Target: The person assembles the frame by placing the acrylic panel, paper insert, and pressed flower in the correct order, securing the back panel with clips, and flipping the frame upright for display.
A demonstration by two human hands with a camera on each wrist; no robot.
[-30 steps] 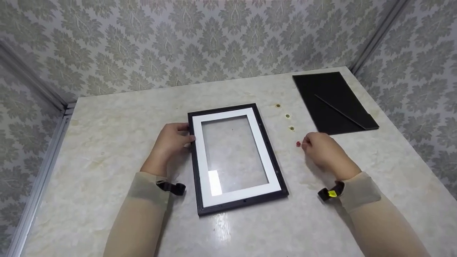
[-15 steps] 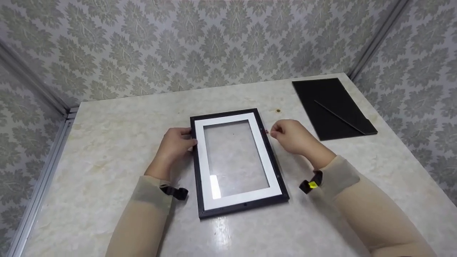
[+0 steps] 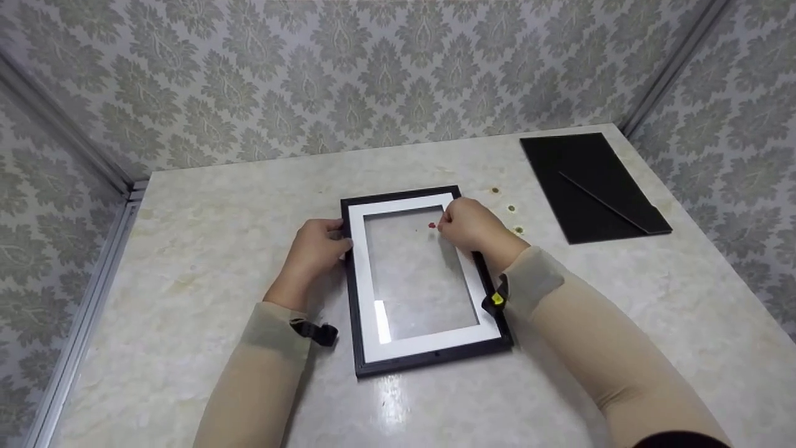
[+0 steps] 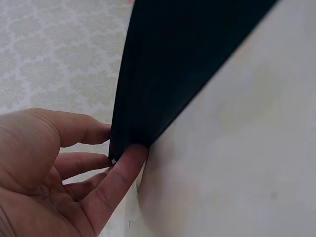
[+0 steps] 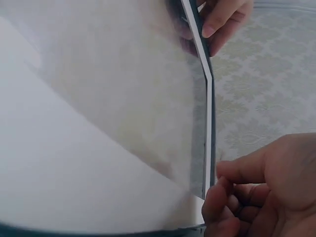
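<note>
The right-hand grip (image 3: 474,225) pinched a small red piece (image 3: 431,225) above the clear pane (image 3: 410,280) of the picture frame (image 3: 404,361), nearest the frame's far right corner; whether the piece touched the pane could not be told. A second earlier it had been to the right of the frame, so it had since crossed the frame's right edge and the work had moved to the pane, with the piece unreleased. The left-hand grip (image 3: 318,250) held the frame's left side, thumb on top, as it had then. Right of the frame, three yellowish pieces (image 3: 511,208) sat on the counter (image 3: 236,249); farther right of it lay a black board (image 3: 578,208) with a thin bar (image 3: 603,202) across it.
</note>
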